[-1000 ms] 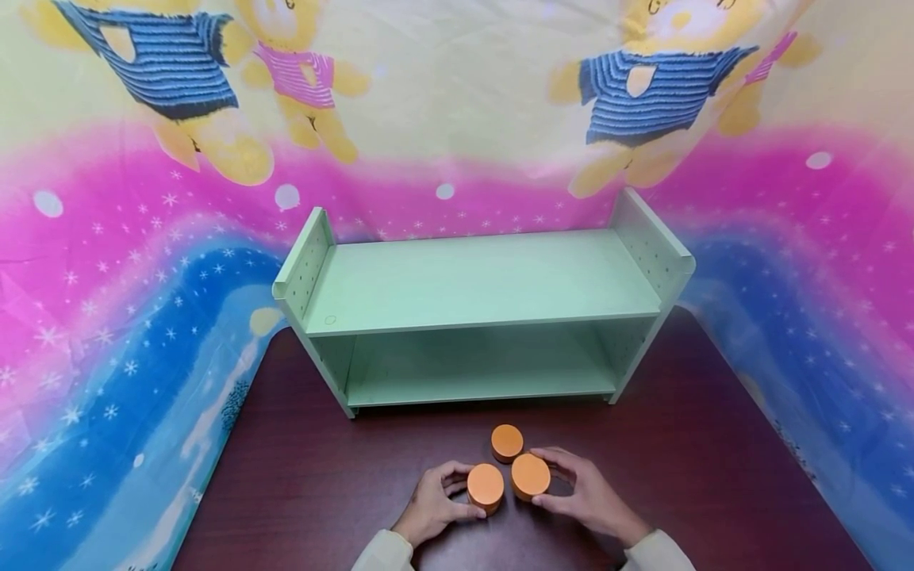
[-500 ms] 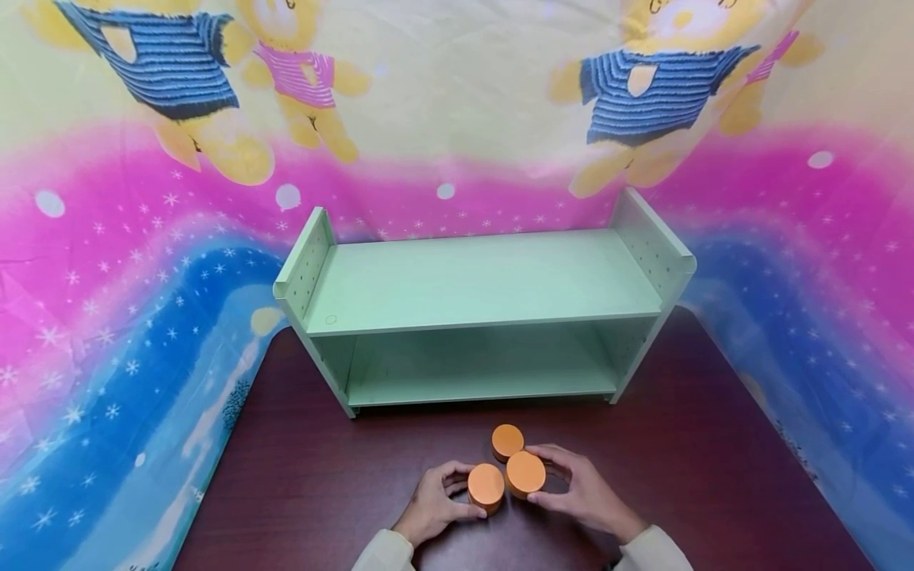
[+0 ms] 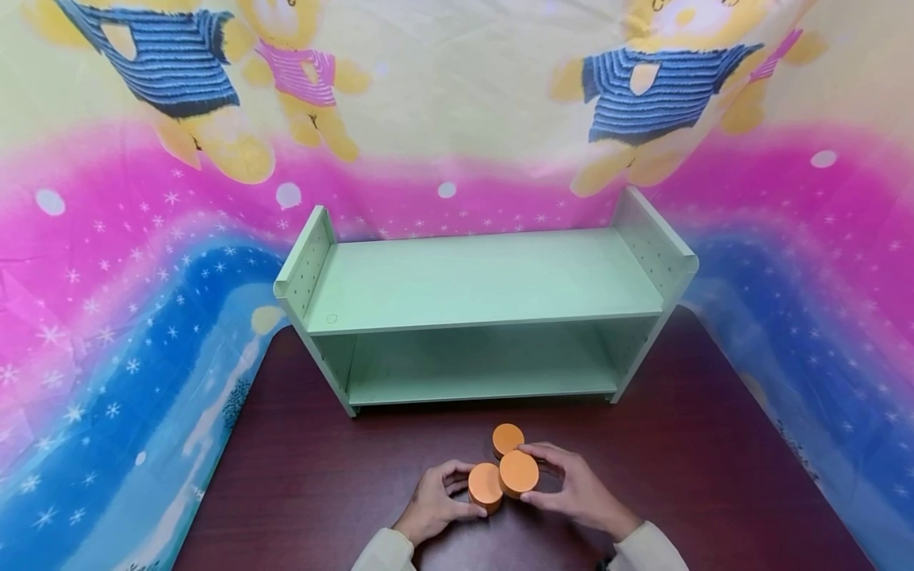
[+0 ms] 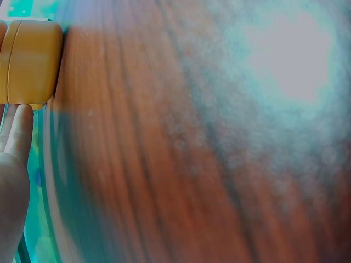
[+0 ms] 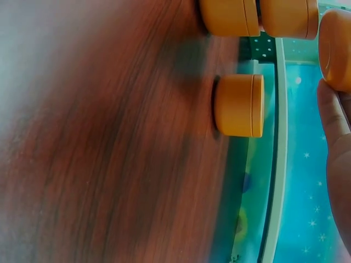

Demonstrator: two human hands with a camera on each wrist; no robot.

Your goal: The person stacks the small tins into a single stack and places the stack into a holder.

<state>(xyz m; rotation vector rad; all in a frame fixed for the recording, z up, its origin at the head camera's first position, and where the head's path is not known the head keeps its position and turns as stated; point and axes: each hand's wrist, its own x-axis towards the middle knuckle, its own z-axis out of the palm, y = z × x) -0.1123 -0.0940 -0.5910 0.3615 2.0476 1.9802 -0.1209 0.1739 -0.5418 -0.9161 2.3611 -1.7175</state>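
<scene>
My left hand holds round orange lidded jars stacked two high; the upper jar shows its flat top in the head view. The lower jar stands on the table, with fingers against its side. My right hand grips another orange jar between fingers and thumb. That jar hangs in the air, above the level of the stack in the right wrist view, and overlaps its right edge in the head view. A further orange jar stands alone on the table just behind.
A pale green two-tier shelf with raised side panels stands at the back of the dark red-brown table. Behind and beside the table hangs a printed cloth with bears and snowflakes.
My right hand has carried its jar left and slightly farther back in the head view, toward the stack. The left hand, its stack and the lone jar have stayed put.
</scene>
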